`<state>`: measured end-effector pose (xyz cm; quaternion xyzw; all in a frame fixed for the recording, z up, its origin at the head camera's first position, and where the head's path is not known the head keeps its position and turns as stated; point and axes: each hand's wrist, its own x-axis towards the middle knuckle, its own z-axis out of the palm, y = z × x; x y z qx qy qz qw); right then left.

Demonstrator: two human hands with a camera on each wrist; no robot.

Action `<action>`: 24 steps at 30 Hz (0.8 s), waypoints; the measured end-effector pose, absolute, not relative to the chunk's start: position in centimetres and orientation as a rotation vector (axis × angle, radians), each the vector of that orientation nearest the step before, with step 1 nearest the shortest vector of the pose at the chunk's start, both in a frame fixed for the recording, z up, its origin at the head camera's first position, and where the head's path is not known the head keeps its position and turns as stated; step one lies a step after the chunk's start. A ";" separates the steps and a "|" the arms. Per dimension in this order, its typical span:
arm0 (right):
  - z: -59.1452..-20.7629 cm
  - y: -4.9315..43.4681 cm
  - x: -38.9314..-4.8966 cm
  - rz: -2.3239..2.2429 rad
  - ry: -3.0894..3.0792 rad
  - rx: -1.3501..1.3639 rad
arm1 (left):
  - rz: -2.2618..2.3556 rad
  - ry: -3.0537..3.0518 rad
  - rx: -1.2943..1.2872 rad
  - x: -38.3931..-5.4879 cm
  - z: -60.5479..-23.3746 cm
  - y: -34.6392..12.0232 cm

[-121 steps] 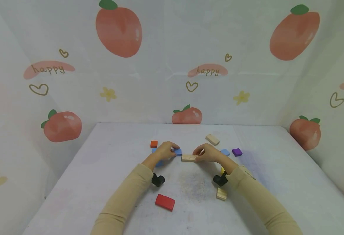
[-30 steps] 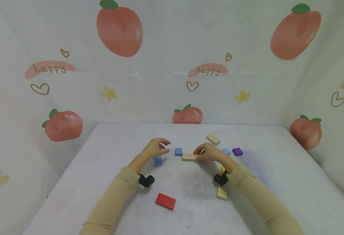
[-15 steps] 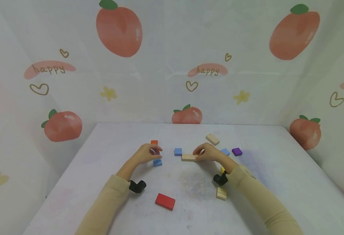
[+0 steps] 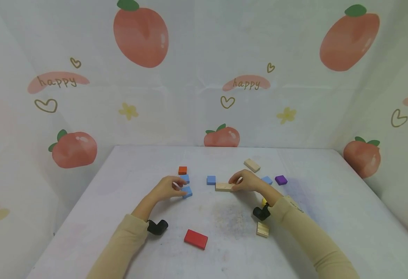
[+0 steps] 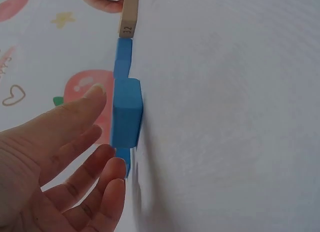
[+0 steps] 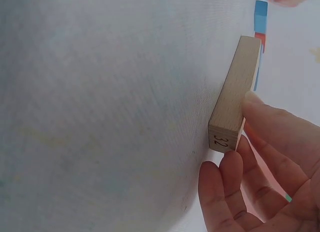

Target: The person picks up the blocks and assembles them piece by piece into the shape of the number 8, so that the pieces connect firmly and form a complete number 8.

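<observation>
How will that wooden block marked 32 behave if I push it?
The wooden block would probably slide rather than roll, given its flat sides. Lying lengthwise, it seems unlikely to tip. Visible wood grain suggests it's stiff.

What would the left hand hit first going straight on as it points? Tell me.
The left hand would likely meet the closest blue block, just ahead of it; whether they already touch is unclear.

Long beige sleeves [image 4: 120, 244], black wrist cameras [image 4: 157, 228], small dark marking [image 4: 295, 205] near right cuff [image 4: 276, 210].
</observation>
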<state>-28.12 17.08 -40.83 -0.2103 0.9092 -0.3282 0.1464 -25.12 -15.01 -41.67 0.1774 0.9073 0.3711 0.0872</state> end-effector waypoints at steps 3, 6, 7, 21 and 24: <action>-40.8 17.1 -28.1 -0.946 2.620 -0.607 | 1.092 2.701 0.527 -25.0 -41.7 -15.2; -40.7 17.1 -28.1 -0.948 2.618 -0.595 | 1.101 2.693 0.516 -24.9 -41.8 -15.2; -40.7 17.0 -28.0 -0.950 2.616 -0.590 | 1.103 2.691 0.515 -24.8 -41.9 -15.1; -40.8 16.8 -27.9 -0.952 2.614 -0.582 | 1.099 2.706 0.521 -24.8 -42.2 -15.0; -40.8 16.8 -27.9 -0.961 2.611 -0.570 | 1.094 2.700 0.527 -24.8 -42.2 -14.9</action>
